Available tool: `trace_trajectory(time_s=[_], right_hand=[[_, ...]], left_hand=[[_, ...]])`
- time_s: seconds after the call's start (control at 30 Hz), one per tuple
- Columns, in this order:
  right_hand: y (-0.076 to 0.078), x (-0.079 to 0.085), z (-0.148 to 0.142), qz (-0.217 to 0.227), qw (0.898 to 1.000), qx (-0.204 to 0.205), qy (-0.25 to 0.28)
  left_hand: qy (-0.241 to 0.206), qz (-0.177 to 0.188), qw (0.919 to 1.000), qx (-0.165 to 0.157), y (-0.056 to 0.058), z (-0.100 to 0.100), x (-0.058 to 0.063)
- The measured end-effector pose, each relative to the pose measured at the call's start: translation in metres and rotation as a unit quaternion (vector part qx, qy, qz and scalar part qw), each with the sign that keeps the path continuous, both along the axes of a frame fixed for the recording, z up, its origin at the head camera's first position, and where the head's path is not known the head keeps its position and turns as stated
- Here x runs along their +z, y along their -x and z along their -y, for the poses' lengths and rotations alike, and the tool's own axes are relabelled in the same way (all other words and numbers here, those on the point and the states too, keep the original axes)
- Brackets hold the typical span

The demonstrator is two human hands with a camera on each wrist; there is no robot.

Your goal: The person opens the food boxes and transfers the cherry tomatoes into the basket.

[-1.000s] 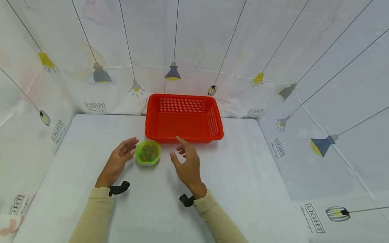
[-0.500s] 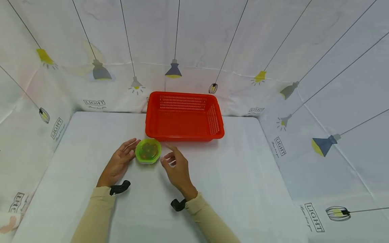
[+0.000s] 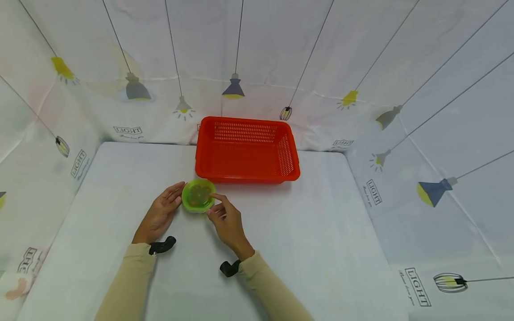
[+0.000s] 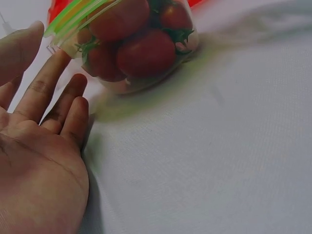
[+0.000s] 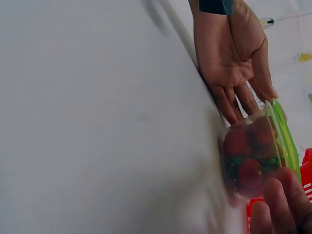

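A small clear tub [image 3: 198,196] with a lime-green lid [image 5: 287,136] stands on the white table just in front of the red basket. Through its wall in the left wrist view show several red tomatoes [image 4: 146,53] with green stems. My left hand [image 3: 159,214] is at the tub's left side, fingers extended and fingertips right at the rim, palm facing it. From the right, my right hand [image 3: 230,225] reaches the tub, its index fingertip over the lid's edge and the thumb low at the near right side. Neither hand curls round the tub.
The red plastic basket [image 3: 245,180], with slotted walls, sits at the table's back edge, right behind the tub. White sheets [image 3: 265,53] printed with hanging lamps enclose the table [image 3: 313,249] at the back and sides. Both wrists wear small black cameras [image 3: 162,245].
My right hand has moved left from near the basket's front to the tub's right side. The left hand has edged closer to the tub, which stays by the basket.
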State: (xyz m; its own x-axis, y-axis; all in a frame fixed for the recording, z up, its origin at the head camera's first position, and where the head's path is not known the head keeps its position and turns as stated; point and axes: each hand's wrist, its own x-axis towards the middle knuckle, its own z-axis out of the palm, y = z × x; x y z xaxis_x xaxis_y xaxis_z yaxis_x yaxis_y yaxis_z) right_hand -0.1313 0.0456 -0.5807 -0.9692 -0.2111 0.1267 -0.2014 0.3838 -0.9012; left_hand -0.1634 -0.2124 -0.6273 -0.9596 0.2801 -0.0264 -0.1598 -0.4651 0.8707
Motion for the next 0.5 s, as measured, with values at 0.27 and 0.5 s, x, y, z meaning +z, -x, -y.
trace_trajectory(time_s=[0.27, 0.5], right_hand=[[0.0019, -0.0026, 0.0051, 0.009, 1.0, -0.007, 0.022], [0.0035, -0.0048, 0.0095, 0.024, 0.999, -0.024, 0.04]], left_hand=[[0.019, 0.009, 0.9997, 0.01, 0.0, -0.0033, 0.0028], [0.029, 0.009, 0.9994, 0.015, -0.0002, -0.0047, 0.0019]])
